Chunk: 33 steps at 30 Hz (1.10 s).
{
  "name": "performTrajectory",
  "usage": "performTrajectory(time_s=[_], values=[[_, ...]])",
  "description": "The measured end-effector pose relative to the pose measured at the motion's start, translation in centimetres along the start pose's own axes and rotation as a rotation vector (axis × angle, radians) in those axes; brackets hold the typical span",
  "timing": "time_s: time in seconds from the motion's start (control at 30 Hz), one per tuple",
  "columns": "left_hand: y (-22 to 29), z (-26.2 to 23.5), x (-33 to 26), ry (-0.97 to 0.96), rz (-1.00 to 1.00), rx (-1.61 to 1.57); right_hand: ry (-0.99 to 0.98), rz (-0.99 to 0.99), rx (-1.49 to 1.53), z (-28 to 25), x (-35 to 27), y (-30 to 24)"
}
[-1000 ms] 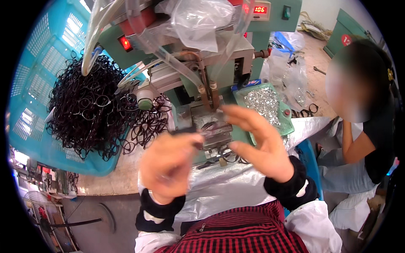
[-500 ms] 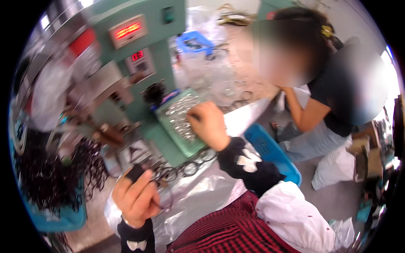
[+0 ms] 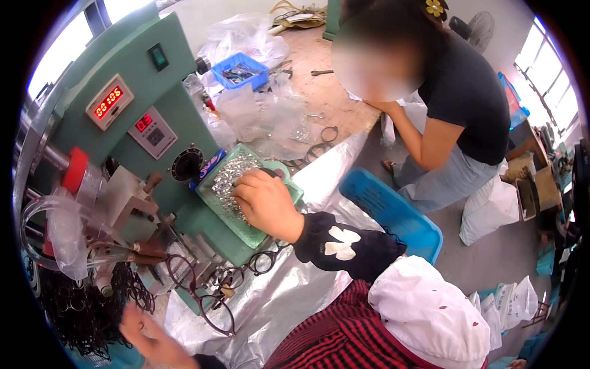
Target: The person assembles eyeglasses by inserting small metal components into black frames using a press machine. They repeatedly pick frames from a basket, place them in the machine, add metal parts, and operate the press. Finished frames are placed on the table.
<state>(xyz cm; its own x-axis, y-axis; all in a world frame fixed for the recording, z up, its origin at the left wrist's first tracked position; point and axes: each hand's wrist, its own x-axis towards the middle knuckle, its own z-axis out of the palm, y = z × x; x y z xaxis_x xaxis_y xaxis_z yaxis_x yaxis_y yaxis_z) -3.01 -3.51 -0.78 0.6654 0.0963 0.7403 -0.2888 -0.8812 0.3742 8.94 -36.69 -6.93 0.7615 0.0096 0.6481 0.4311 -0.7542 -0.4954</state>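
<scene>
My right hand (image 3: 270,203) is over a green tray (image 3: 251,237) of small shiny metal pieces (image 3: 230,175). Its fingers are bent down into them, and whatever the fingertips hold is hidden. A dark piece shows beside the knuckles; I cannot tell its kind. Blurred at the lower left, my left hand (image 3: 153,341) has its fingers apart and nothing visible in them. Just beyond it, a dark eyeglass frame (image 3: 194,290) hangs tilted at the front of a green machine (image 3: 166,92), apart from the hand.
A heap of dark eyeglass frames (image 3: 80,313) lies at the left. More frames (image 3: 263,263) rest on silvery sheeting (image 3: 276,295). A blue crate (image 3: 393,209) stands right of the bench. Beyond it sits another person (image 3: 467,104). A small blue basket (image 3: 239,71) and plastic bags are at the back.
My left hand has moved down and left, its fingers opening. The eyeglass frame now shows apart from it at the machine. My right hand stays at the tray. The view has shifted.
</scene>
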Motion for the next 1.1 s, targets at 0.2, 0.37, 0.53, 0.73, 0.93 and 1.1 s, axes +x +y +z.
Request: performTrajectory(time_s=[0.2,0.37,0.53,0.73,0.93,1.1], values=[[-15.1,6.6,-1.1,-0.488,-0.034,0.634,0.088,0.059,0.145,-0.4,0.0,-1.0],[-17.7,5.7,0.8,-0.449,-0.164,0.255,0.118,0.06,0.2,-1.8,-0.9,-1.5],[-12.0,0.8,6.8,-0.704,-0.706,-0.228,0.155,0.065,0.316,-1.1,1.0,-1.8],[-11.9,-3.4,1.9,-0.78,-1.136,-0.847,0.169,0.119,0.318,-2.0,-0.9,-1.4],[-11.9,-5.1,2.1,-0.392,-1.424,-1.702,-0.025,0.034,0.519,-4.2,0.7,-5.2],[-4.5,-1.8,5.6,-0.302,-1.191,-1.28,-0.071,0.03,0.644,-0.1,4.1,-9.4]])
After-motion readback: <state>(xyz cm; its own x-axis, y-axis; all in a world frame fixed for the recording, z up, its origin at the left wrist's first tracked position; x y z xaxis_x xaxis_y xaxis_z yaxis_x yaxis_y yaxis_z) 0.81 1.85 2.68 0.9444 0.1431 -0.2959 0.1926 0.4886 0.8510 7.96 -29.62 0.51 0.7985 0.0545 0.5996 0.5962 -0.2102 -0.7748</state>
